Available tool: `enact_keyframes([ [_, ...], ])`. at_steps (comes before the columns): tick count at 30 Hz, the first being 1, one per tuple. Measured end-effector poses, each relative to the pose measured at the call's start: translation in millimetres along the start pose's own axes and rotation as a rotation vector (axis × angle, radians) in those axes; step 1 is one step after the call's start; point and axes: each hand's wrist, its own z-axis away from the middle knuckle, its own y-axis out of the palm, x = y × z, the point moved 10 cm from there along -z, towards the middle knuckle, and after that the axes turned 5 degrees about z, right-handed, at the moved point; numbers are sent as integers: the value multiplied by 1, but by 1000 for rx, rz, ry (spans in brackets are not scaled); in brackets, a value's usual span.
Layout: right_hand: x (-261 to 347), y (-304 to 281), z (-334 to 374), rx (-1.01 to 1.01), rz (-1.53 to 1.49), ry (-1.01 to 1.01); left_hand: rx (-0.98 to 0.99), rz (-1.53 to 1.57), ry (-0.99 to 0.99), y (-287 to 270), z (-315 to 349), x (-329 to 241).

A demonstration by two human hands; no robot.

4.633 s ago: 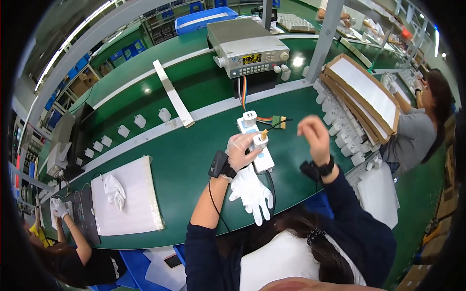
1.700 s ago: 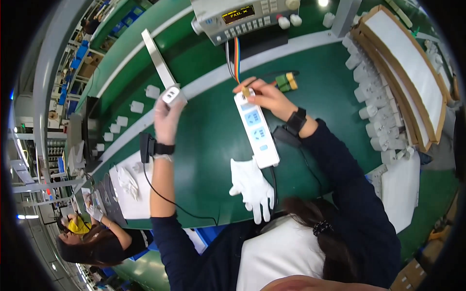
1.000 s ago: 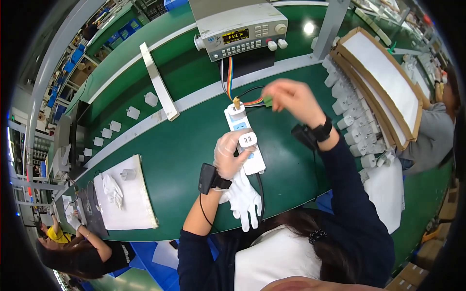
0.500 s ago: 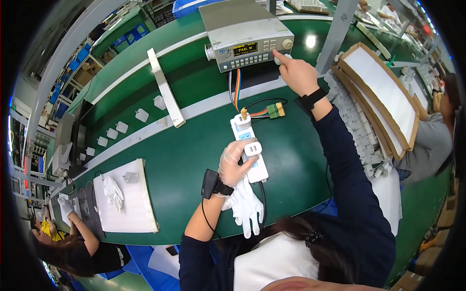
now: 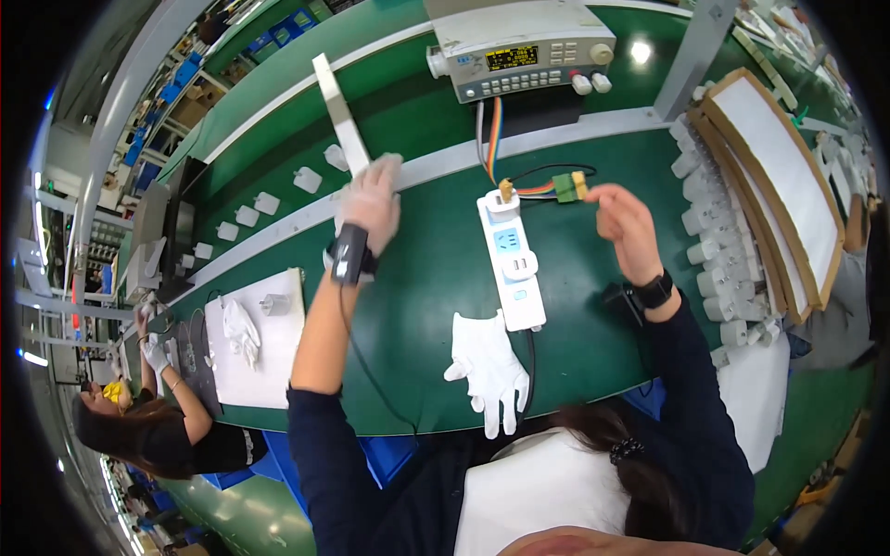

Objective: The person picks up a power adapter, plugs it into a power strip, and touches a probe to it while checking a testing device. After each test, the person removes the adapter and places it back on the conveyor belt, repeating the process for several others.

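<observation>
Head view: left hand [image 5: 369, 208] near the white bar [image 5: 341, 116], blurred; finger state cannot be told. Right hand [image 5: 630, 232] just beside the connector [image 5: 565, 188], fingers curled; grip cannot be told. Chargers [image 5: 520, 267] sit in the power strip [image 5: 526, 313] on the table [image 5: 417, 278].

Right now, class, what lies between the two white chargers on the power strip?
In the head view, a bare light-blue socket panel lies between the upper charger and the lower charger.
</observation>
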Motion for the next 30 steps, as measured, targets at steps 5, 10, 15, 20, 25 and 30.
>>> enact_keyframes([
  [5,-39,21,3,128,157,164,181,-647,-4,52,-34,92],
  [10,-55,24,0,198,99,272,222,-655,-114,68,-29,144],
  [15,-54,29,-3,213,65,290,293,-744,-220,39,-5,166],
  [20,-59,10,-4,166,144,279,197,-544,-204,-38,22,118],
  [25,-53,13,-3,169,243,248,473,-625,-659,-78,145,211],
  [30,-54,37,-7,205,277,214,713,-555,-824,-68,281,305],
])
